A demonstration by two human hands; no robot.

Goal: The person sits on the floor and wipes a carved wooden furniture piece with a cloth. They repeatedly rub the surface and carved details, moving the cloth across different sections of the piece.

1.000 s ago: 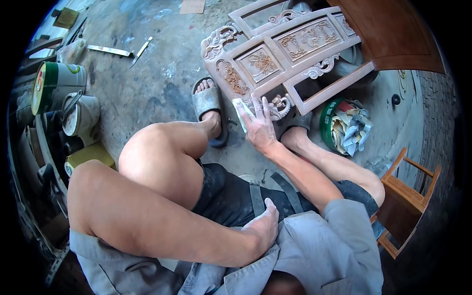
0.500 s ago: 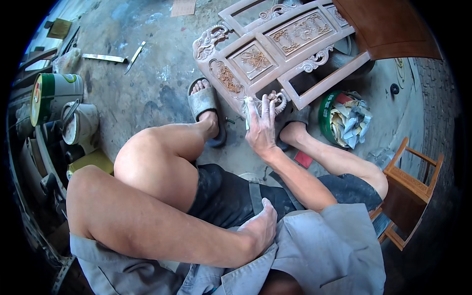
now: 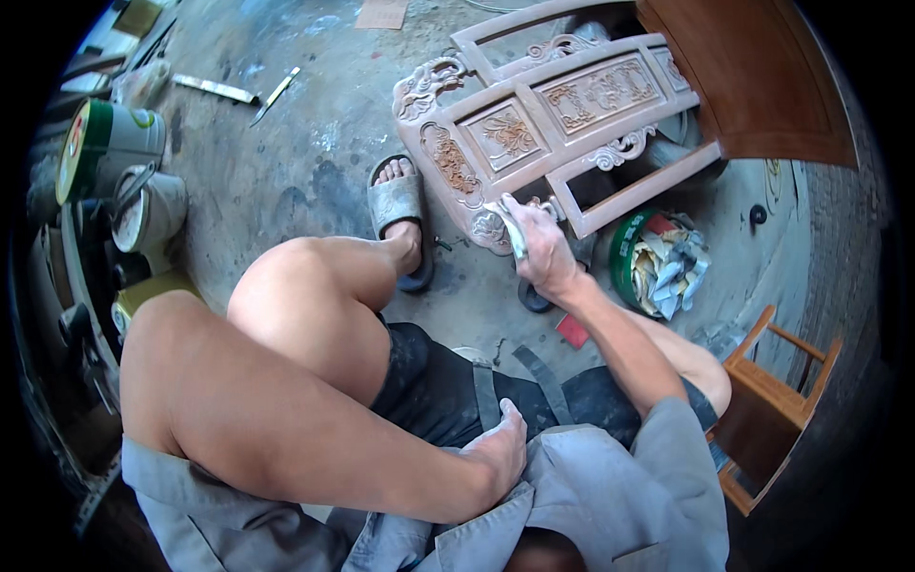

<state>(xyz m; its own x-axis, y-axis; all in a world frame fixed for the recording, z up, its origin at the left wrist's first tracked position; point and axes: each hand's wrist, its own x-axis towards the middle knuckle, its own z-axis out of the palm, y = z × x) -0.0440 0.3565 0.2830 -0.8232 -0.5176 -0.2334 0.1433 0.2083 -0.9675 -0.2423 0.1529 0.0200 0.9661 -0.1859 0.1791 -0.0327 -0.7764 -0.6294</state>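
Observation:
My right hand (image 3: 548, 250) is closed around a folded piece of sandpaper (image 3: 516, 232), pale along its edge. It is at the near lower corner of a carved wooden panel (image 3: 519, 176), close to a round carved end (image 3: 489, 227). The panel, perhaps a chair back, has a dusty pinkish-grey surface, with browner carving inside its framed fields. My left hand (image 3: 498, 446) lies against my lap, thumb up; its other fingers are mostly hidden.
Beside my right leg stands a green bucket (image 3: 624, 253) full of crumpled scraps. A small wooden stool (image 3: 772, 396) is at the right, a brown board (image 3: 762, 81) behind the panel. Paint buckets (image 3: 143, 133) line the left. A knife (image 3: 276, 93) lies on the floor.
My right hand has drawn back and right from the carved corner, its fingers now curled round the sandpaper. The whole view has shifted slightly; my left hand stays on my lap.

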